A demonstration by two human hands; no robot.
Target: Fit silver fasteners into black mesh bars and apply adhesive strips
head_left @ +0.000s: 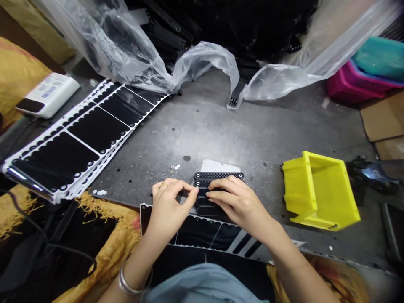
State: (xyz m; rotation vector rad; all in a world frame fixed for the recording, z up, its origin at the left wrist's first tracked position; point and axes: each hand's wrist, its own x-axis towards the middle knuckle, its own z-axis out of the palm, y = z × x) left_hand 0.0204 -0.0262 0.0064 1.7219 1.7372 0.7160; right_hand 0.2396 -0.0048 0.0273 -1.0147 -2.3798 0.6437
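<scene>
My left hand (168,208) and my right hand (236,202) meet over a black perforated strip (218,176), and a second strip lies just below it, partly under my right fingers. The fingertips of both hands press on black rounded pieces, whose ends are hidden by my fingers. Under my wrists lies a sheet of black pads on white backing (197,231). A long stack of similar sheets (78,134) runs off to the left, out of reach of both hands.
The grey worktop (252,134) holds a yellow plastic bin (318,191) to the right. Behind it, a clear plastic bag (202,63) drapes over a pile of black parts (221,25). Pink and teal baskets (366,71) and cardboard (383,118) stand at the right.
</scene>
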